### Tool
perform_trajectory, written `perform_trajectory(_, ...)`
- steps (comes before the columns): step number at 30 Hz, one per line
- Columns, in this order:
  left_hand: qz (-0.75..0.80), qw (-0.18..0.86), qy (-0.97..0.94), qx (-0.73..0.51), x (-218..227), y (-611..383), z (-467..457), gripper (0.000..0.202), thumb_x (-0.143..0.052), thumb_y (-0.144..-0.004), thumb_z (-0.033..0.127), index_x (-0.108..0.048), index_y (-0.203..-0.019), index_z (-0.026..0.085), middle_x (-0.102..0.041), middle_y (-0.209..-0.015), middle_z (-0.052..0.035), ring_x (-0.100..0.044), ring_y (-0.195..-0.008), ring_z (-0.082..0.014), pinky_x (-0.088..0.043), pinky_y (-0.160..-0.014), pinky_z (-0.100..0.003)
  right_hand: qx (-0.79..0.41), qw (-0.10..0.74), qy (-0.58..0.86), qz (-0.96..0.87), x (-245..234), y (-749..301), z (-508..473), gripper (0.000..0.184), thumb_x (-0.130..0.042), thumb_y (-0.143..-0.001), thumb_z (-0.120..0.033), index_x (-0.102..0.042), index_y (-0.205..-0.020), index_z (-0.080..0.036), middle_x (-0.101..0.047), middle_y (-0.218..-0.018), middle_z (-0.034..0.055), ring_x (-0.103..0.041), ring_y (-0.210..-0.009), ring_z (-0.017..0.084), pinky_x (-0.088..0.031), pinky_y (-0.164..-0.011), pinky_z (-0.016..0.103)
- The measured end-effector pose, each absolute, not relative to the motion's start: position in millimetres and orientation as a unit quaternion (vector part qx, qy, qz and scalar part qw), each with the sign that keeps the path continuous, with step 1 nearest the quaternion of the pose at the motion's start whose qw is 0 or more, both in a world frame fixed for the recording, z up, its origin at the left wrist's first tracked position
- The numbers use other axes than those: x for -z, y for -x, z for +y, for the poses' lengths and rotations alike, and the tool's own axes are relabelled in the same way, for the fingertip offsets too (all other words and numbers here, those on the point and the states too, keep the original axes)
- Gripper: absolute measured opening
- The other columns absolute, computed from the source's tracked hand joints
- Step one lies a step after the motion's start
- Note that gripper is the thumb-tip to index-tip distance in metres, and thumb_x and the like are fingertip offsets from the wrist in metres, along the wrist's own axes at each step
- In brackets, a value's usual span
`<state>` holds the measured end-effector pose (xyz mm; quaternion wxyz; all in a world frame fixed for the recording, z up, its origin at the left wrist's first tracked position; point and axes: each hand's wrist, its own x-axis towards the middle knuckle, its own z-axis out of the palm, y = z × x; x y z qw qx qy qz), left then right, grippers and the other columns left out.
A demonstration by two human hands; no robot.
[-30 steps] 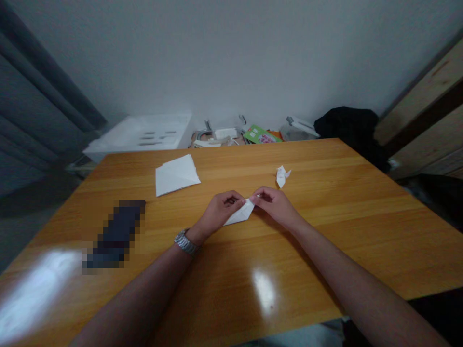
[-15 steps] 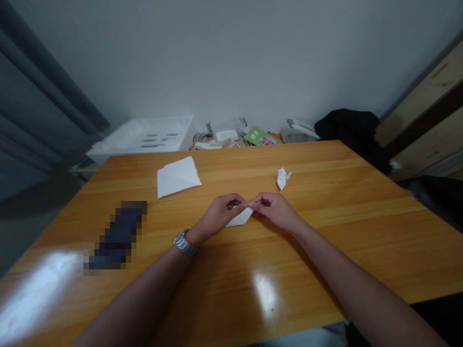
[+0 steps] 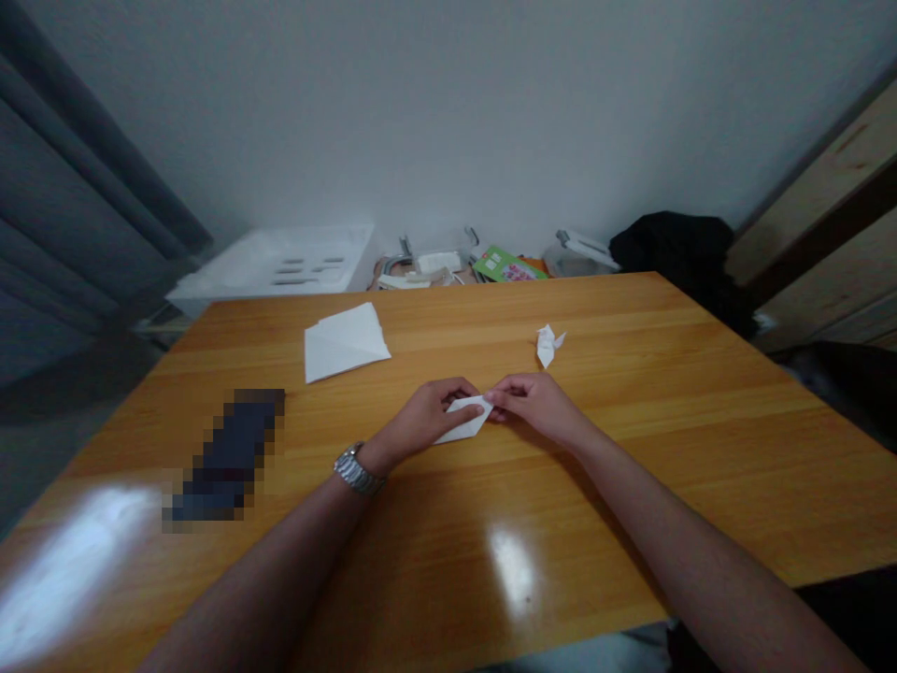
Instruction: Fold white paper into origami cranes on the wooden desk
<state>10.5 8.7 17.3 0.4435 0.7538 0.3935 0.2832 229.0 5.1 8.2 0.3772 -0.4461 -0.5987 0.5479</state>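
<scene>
A small folded piece of white paper (image 3: 462,428) is held between both hands, just above or on the middle of the table. My left hand (image 3: 429,418), with a metal watch (image 3: 359,468) on its wrist, grips it with the thumb lying across the front face. At the paper's right corner, the thumb and fingers of my right hand (image 3: 533,404) pinch the edge. The fingers behind the paper are partly hidden. Beyond my right hand stands a small folded white paper figure (image 3: 547,346).
Some white paper sheets (image 3: 346,343) lie at the back left of the wooden table (image 3: 448,542). A dark pixelated object (image 3: 231,458) rests on the left side. Past the far edge are a white plastic tray (image 3: 280,262), a green booklet (image 3: 505,264) and a black cloth-like heap (image 3: 673,248).
My left thumb has shifted lower onto the paper's front, so more of its upper part shows. My right hand has moved slightly right, still pinching the corner.
</scene>
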Motion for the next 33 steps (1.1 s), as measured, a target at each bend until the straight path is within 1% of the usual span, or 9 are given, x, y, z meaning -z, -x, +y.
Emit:
perform_trajectory(3,0.406,0.438,-0.746,-0.294,-18,-11,10,0.027,-0.067,-0.089,0.041,-0.071,-0.096,0.015,-0.072,-0.088,-0.0028,-0.061,-0.077,-0.0154,-0.044,-0.069,-0.024,-0.578,0.389,0.439,-0.567,-9,-228,6,0.042,-0.081,-0.073,-0.055,-0.075,-0.082,-0.014,-0.074,-0.072,0.0064,-0.067,-0.063,0.015,-0.055,-0.065,0.029)
perform_trajectory(7,0.439,0.445,-0.704,-0.337,-14,-14,11,0.03,-0.069,-0.086,0.044,-0.069,-0.092,0.014,-0.069,-0.085,-0.0027,-0.059,-0.073,-0.0147,-0.044,-0.065,-0.023,-0.606,0.44,0.424,-0.509,-12,-227,6,0.043,-0.078,-0.076,-0.058,-0.072,-0.083,-0.016,-0.074,-0.078,0.0063,-0.069,-0.068,0.016,-0.058,-0.068,0.031)
perform_trajectory(10,0.44,0.477,-0.669,-0.362,-11,-17,11,0.033,-0.07,-0.085,0.047,-0.068,-0.092,0.014,-0.069,-0.084,-0.0027,-0.059,-0.071,-0.0141,-0.044,-0.062,-0.023,-0.6,0.458,0.415,-0.507,-13,-226,6,0.04,-0.082,-0.073,-0.053,-0.071,-0.085,-0.017,-0.073,-0.081,0.0051,-0.068,-0.07,0.015,-0.057,-0.07,0.031)
perform_trajectory(13,0.432,0.494,-0.656,-0.373,-10,-19,9,0.035,-0.071,-0.084,0.048,-0.067,-0.092,0.015,-0.068,-0.084,-0.0025,-0.058,-0.07,-0.0137,-0.044,-0.062,-0.023,-0.582,0.458,0.42,-0.525,-14,-224,6,0.038,-0.085,-0.07,-0.049,-0.072,-0.085,-0.017,-0.072,-0.079,0.0034,-0.066,-0.07,0.015,-0.056,-0.07,0.031)
perform_trajectory(17,0.434,0.479,-0.67,-0.366,-12,-19,8,0.034,-0.07,-0.085,0.047,-0.067,-0.091,0.015,-0.068,-0.085,-0.003,-0.059,-0.073,-0.0146,-0.045,-0.064,-0.023,-0.558,0.466,0.422,-0.543,-13,-224,5,0.035,-0.08,-0.076,-0.051,-0.072,-0.081,-0.017,-0.07,-0.073,0.0028,-0.063,-0.068,0.015,-0.053,-0.07,0.031)
perform_trajectory(23,0.433,0.472,-0.68,-0.357,-15,-20,5,0.034,-0.069,-0.086,0.048,-0.067,-0.093,0.015,-0.068,-0.086,-0.0037,-0.06,-0.075,-0.0156,-0.046,-0.065,-0.024,-0.552,0.479,0.427,-0.532,-9,-223,5,0.038,-0.078,-0.078,-0.054,-0.071,-0.081,-0.017,-0.07,-0.074,0.0035,-0.064,-0.068,0.016,-0.054,-0.071,0.032)
perform_trajectory(27,0.431,0.487,-0.669,-0.359,-17,-21,4,0.035,-0.071,-0.085,0.048,-0.067,-0.093,0.014,-0.069,-0.086,-0.0036,-0.06,-0.074,-0.015,-0.046,-0.065,-0.024,-0.551,0.478,0.427,-0.534,-11,-222,5,0.039,-0.076,-0.079,-0.056,-0.07,-0.08,-0.017,-0.07,-0.075,0.0034,-0.064,-0.068,0.016,-0.055,-0.071,0.032)
perform_trajectory(33,0.43,0.504,-0.65,-0.373,-15,-22,5,0.035,-0.072,-0.083,0.048,-0.066,-0.092,0.015,-0.069,-0.085,-0.0029,-0.06,-0.073,-0.0144,-0.046,-0.064,-0.024,-0.546,0.461,0.405,-0.571,-14,-223,4,0.034,-0.075,-0.081,-0.051,-0.072,-0.085,-0.017,-0.07,-0.076,0.0021,-0.064,-0.072,0.015,-0.053,-0.074,0.031)
